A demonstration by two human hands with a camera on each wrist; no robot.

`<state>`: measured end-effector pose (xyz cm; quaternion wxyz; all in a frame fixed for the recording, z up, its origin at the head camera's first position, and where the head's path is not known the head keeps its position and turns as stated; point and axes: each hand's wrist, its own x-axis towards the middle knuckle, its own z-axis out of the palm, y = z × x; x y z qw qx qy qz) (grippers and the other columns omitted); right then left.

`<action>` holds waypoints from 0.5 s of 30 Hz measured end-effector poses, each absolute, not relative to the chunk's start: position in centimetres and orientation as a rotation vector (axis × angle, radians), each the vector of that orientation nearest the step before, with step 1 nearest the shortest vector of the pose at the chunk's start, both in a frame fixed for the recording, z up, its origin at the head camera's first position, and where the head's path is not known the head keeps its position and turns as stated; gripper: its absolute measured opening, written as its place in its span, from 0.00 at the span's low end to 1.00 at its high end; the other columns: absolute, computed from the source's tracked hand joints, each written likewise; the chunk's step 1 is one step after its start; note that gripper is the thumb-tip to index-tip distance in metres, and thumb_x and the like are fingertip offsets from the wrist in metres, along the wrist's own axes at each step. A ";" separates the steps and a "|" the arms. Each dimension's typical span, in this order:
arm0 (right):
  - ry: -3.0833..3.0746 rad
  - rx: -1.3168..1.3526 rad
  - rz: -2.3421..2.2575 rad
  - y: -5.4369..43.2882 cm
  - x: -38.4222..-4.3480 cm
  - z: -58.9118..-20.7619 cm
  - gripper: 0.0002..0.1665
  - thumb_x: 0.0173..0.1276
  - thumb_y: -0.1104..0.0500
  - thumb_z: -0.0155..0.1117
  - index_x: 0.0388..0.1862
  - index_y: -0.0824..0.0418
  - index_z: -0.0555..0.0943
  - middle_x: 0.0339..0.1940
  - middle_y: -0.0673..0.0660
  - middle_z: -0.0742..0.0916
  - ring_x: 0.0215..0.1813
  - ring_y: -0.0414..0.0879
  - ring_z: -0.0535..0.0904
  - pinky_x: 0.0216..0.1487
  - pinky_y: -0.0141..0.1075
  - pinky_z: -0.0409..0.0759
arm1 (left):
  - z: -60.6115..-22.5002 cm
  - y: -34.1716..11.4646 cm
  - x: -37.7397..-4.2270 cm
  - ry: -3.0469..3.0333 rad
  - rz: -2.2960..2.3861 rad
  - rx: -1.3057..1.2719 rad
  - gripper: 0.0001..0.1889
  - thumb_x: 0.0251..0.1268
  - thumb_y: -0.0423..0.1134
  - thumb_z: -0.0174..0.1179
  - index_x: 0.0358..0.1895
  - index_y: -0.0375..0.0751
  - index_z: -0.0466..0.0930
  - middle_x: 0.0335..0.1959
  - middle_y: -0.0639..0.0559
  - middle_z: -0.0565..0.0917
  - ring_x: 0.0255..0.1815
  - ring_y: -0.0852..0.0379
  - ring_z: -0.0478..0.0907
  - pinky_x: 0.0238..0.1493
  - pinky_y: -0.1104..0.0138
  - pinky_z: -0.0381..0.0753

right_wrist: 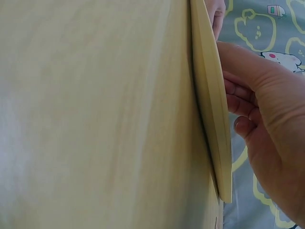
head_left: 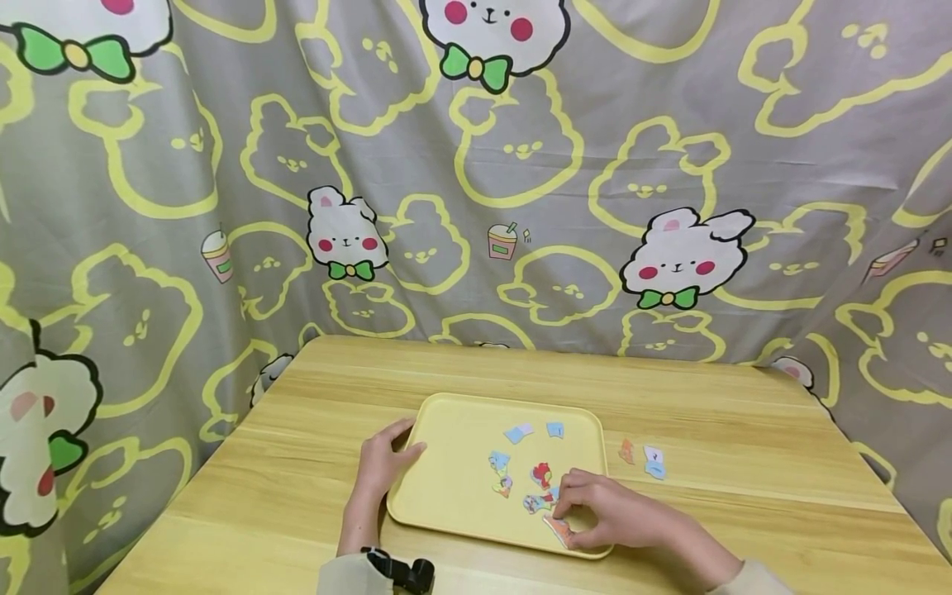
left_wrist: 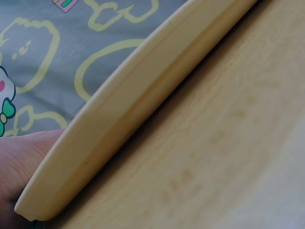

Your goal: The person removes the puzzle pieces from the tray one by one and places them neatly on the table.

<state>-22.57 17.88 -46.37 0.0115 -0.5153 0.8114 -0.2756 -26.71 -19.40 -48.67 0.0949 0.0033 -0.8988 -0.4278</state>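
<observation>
A yellow tray [head_left: 454, 487] lies on the table with several small puzzle pieces on it. My left hand [head_left: 381, 463] holds the tray's left edge, its thumb over the rim; in the left wrist view the tray's side hides most of that hand [left_wrist: 24, 167]. Over the tray's near right corner, my right hand [head_left: 613, 512] pinches an orange puzzle piece [head_left: 558, 531] between thumb and fingers. Just beyond it are a blue-and-red piece [head_left: 537, 502] and a red piece [head_left: 541, 473]. The right wrist view shows the right hand [right_wrist: 276, 114] behind the tray rim, the piece hidden.
To the right of the tray, an orange piece [head_left: 626, 451] and a white-and-blue piece [head_left: 654, 463] lie on the wooden table [head_left: 744, 463]. More pieces, pale blue [head_left: 555, 430] and blue-yellow [head_left: 500, 463], are on the tray. A patterned grey curtain [head_left: 446, 165] hangs behind the table.
</observation>
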 end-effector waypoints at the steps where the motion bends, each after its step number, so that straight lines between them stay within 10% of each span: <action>1: 2.530 -1.604 -0.860 17.9 -22.6 -46.4 0.09 0.64 0.52 0.70 0.42 0.50 0.84 0.38 0.41 0.80 0.43 0.31 0.71 0.46 0.21 0.76 | -48.7 -19.4 -26.7 -2.664 -1.270 0.009 0.25 0.59 0.38 0.69 0.62 0.39 0.79 0.63 0.38 0.79 0.67 0.37 0.72 0.69 0.46 0.71; 15: 2.446 -1.561 -1.174 18.2 -22.7 -46.5 0.09 0.64 0.55 0.71 0.42 0.50 0.82 0.34 0.48 0.82 0.37 0.38 0.75 0.39 0.25 0.79 | -48.7 -19.4 -26.6 -2.679 -1.261 0.007 0.26 0.60 0.38 0.68 0.63 0.39 0.78 0.65 0.37 0.77 0.68 0.36 0.71 0.69 0.45 0.71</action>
